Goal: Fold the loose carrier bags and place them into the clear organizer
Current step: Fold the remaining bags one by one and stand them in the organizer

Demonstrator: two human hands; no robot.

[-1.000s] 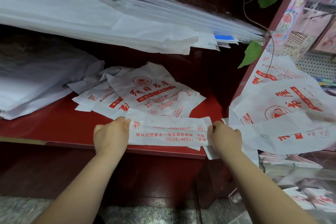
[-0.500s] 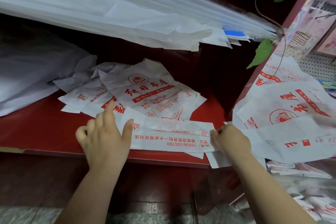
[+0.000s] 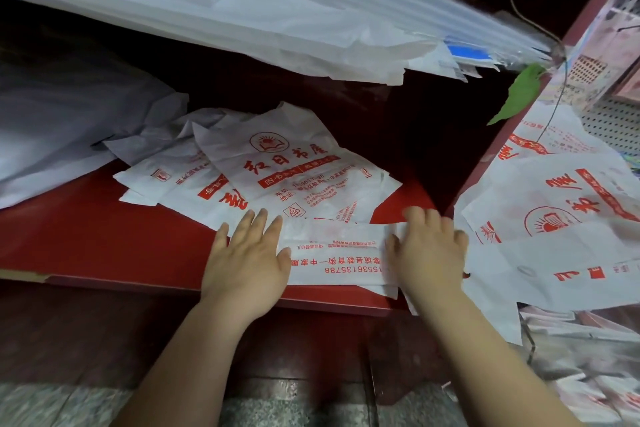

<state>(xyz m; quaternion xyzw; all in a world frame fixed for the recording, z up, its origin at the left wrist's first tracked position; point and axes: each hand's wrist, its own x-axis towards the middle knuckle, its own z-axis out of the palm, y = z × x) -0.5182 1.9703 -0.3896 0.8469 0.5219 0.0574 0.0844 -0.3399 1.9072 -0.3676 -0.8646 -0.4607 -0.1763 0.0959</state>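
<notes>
A white carrier bag with red print, folded into a narrow strip (image 3: pixel 337 258), lies along the front edge of the red shelf (image 3: pixel 86 236). My left hand (image 3: pixel 247 258) presses flat on its left end, fingers straight and spread. On the strip's right end rests my right hand (image 3: pixel 427 250), palm down with fingers extended. Behind the strip lies a loose pile of the same bags (image 3: pixel 294 170), unfolded. More printed bags (image 3: pixel 554 218) hang at the right, over a clear organizer (image 3: pixel 588 367) whose inside is hard to make out.
A thick stack of white plastic bags (image 3: pixel 242 3) overhangs from the shelf above. Crumpled grey-white plastic (image 3: pixel 62 121) fills the shelf's left side. A red upright post (image 3: pixel 485 163) and green leaves (image 3: pixel 519 94) stand at the right. Grey floor tiles lie below.
Both hands let go of the strip's ends and now lie flat on it. The left hand moved right, the right hand moved inward; the view shifted closer.
</notes>
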